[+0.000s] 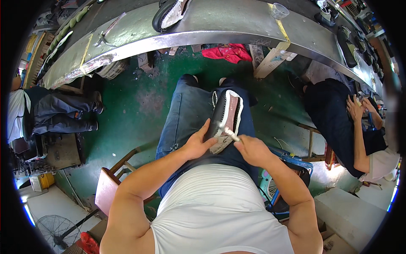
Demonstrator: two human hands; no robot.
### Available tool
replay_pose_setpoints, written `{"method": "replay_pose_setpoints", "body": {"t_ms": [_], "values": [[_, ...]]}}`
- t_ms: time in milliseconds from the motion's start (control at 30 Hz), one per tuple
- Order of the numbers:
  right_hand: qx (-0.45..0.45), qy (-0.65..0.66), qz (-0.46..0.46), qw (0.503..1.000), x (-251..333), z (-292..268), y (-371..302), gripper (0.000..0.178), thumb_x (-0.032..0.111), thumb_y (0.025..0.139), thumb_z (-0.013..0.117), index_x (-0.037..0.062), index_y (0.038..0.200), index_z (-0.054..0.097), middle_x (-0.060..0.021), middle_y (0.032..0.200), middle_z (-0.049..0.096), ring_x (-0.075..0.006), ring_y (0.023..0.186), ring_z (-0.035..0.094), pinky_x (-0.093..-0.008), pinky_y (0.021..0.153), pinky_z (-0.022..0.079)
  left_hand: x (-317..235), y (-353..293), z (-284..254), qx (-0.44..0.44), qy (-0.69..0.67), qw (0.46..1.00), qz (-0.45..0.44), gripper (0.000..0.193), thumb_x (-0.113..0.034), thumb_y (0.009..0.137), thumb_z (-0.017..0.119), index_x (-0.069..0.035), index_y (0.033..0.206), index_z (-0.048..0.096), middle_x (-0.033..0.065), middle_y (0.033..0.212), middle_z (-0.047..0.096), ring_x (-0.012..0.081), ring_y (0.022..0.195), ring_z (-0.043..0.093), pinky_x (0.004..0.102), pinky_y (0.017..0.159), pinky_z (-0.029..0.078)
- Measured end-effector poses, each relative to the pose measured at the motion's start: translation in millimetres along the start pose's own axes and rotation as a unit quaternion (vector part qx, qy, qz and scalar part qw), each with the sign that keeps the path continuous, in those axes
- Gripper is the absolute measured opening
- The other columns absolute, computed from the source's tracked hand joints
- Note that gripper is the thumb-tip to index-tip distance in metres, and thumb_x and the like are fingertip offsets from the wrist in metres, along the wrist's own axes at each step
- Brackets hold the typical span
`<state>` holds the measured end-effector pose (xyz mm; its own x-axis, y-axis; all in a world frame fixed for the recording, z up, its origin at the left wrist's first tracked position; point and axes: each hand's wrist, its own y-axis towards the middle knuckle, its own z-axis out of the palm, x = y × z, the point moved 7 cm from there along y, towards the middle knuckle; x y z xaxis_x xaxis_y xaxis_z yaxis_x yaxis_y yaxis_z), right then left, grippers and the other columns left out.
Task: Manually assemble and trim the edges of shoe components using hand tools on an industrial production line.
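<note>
A shoe upper on a last (232, 112), black-sided with a white edge and a brownish-pink bottom facing up, lies across my thighs with its toe end away from me. My left hand (197, 143) grips its near left side, thumb over the greyish heel end and fingers along the black side. In my right hand (253, 151) is a hammer (229, 132), held by its light-coloured handle just over the heel part. The hammer's head is blurred, so I cannot tell whether it touches the shoe.
Ahead runs a metal-edged bench (203, 37) with a black shoe (169, 16), another hammer (102, 39) and a clear plastic cup (279, 11) on it. Red cloth (228, 53) lies beneath. People sit left (55, 110) and right (338, 127). A stool (111, 190) stands beside me.
</note>
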<state>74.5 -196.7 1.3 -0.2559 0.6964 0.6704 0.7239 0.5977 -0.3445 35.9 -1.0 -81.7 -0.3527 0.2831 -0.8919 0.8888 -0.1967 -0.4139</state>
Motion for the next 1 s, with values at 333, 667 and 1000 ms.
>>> {"method": "replay_pose_setpoints", "body": {"t_ms": [333,667,1000], "values": [[0.062,-0.077,0.013,0.995,9,18,-5,0.038,0.036,0.101,0.050,-0.0001,0.104,0.060,-0.0239,0.097,0.067,-0.0437,0.092,0.064,-0.0513,0.080,0.050,-7,-4,9,0.046,-0.054,0.997,0.020,0.112,-0.018,0.080,0.079,-0.003,0.159,0.001,0.0259,0.150,0.042,0.0292,0.136,0.046,0.0306,0.114,0.032],[-0.042,0.116,0.016,0.992,-12,-9,-28,0.040,0.035,0.104,0.048,-0.0023,0.108,0.060,-0.0156,0.090,0.067,-0.0255,0.076,0.066,-0.0358,0.071,0.052,-78,-23,-43,-0.080,0.057,0.995,0.033,0.091,-0.008,0.076,0.082,-0.002,0.150,0.030,0.0265,0.131,0.058,0.0274,0.117,0.062,0.0339,0.100,0.048],[-0.122,0.322,0.067,0.936,-27,-13,-37,0.033,0.028,0.104,0.048,-0.0019,0.102,0.061,-0.0084,0.079,0.066,-0.0143,0.072,0.061,-0.0297,0.068,0.050,-173,-5,-89,-0.136,-0.156,0.945,0.254,0.062,0.000,0.075,0.084,-0.005,0.123,0.044,0.0115,0.105,0.065,0.0165,0.096,0.066,0.0324,0.086,0.055]]}}
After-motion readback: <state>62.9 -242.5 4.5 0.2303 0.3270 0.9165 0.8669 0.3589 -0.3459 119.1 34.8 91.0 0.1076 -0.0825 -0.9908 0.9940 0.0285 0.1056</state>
